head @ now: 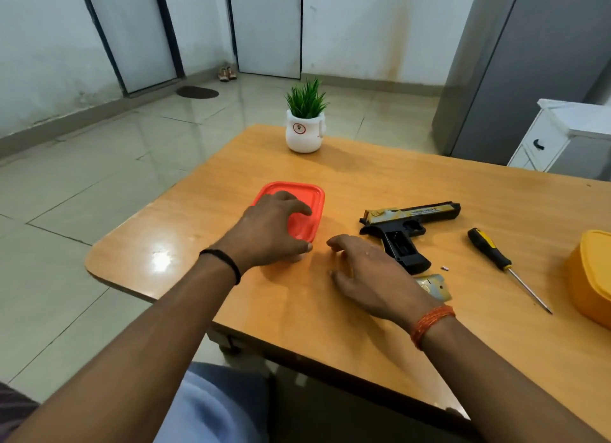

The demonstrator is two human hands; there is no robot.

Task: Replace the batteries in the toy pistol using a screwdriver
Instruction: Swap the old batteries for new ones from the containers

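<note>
progress: looks about halfway. The toy pistol (408, 226) lies on the table (363, 310) with its grip compartment open, the gold cover (434, 287) off beside it and a tiny screw (445, 268) loose nearby

left to do: can't see any batteries, so swapping and closing up still remain, I'd guess

screwdriver (496, 257): parked right of the pistol, nobody touching it

left hand (274, 231): curled over the red container (297, 211), gripping its lid

right hand (367, 270): relaxed, fingers loosely bent, holding nothing, just left of the pistol grip
</note>
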